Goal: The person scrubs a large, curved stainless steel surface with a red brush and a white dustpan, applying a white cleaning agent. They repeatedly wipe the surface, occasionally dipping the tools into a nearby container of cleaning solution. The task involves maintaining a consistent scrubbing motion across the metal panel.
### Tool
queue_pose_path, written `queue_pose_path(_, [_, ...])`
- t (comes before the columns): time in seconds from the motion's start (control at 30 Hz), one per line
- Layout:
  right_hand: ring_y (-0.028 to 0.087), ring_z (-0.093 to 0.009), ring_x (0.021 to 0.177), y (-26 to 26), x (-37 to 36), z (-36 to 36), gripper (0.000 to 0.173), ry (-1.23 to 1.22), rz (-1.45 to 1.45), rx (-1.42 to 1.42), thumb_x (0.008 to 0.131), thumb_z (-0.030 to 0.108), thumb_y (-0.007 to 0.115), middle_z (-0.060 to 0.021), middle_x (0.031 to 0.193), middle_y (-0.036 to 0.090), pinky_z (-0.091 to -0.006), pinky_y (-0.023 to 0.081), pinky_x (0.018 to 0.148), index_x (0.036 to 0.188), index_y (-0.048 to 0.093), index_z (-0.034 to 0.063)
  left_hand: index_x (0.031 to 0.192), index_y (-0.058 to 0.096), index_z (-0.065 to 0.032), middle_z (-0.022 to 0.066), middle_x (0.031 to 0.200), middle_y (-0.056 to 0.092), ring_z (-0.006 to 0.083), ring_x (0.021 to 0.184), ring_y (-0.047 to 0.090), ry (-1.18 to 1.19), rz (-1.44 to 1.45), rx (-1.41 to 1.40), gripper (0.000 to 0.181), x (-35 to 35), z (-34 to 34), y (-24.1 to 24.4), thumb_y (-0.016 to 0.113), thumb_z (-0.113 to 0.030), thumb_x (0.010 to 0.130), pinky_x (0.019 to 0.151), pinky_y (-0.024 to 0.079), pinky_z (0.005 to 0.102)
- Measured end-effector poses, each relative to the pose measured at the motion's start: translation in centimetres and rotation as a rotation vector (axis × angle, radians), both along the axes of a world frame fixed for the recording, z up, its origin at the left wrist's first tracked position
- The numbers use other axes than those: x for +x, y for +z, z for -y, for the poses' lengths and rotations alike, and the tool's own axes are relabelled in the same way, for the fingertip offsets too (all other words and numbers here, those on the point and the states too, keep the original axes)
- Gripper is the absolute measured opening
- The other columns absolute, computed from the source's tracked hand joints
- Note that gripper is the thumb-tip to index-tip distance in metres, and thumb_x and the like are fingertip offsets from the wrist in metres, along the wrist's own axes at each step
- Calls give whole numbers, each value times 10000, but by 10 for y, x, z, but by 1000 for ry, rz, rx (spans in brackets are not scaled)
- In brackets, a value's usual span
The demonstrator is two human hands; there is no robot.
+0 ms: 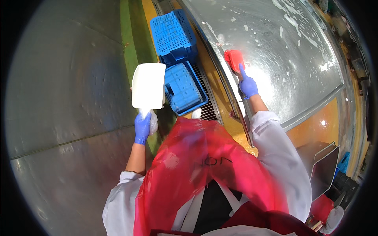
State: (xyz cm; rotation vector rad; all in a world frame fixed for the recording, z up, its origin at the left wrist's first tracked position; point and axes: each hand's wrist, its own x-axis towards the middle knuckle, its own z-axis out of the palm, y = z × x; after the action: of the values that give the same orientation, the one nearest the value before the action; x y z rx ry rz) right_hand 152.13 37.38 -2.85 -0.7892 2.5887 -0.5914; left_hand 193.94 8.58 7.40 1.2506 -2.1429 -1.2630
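Note:
My left hand (142, 129), in a blue glove, is closed round the handle of a white plastic scoop (148, 86) or scraper with a broad flat blade; foam or clear film lies about the handle. My right hand (248, 85), also gloved in blue, grips a red scrubbing brush (236, 60), one finger stretched along its back. The brush rests at the raised edge of a wet steel table (274, 38), its bristles facing the rim. Streaks of suds lie on that table's surface.
Below, between the steel surfaces, stand a perforated blue crate (172, 31) and a blue tub (184, 88) beside a floor drain grate (211, 110). A broad steel surface (73, 97) fills the left. A framed metal panel (325, 171) stands at lower right, near a person in red (322, 208).

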Motion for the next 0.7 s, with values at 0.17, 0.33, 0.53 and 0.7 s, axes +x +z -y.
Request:
queue_pose_path(0.17, [644,-428,810,10,3,1,757,-30,28,-1,870,105,484,-271,892,656,-501,494,747,1507,164,362,1038,629,77,154,912,671,206,810,617,-27,-78,14,276,-33,37,-17,643,-145,875,737,487,354])
queue_pose_path(0.33, [634,-453,789,17,3,3,808,-21,53,-1,835,50,491,-295,863,640,-512,484,724,1512,159,340,1036,625,78,180,912,670,234,812,626,-72,-23,-34,292,-73,82,-32,649,-161,871,734,486,364])
queue_pose_path(0.53, [628,-465,813,35,-3,11,837,6,145,-67,805,-9,481,-310,889,633,-509,483,750,1513,174,314,1045,621,79,204,937,666,269,853,633,-53,-21,36,309,-113,161,-69,649,-171,866,753,481,376])
queue_pose_path(0.7, [639,-456,798,62,-40,81,841,22,237,45,815,-10,500,-306,894,640,-496,488,755,1515,169,318,1059,615,79,193,951,661,242,876,626,-53,21,59,303,-156,235,-85,644,-159,873,760,477,367])
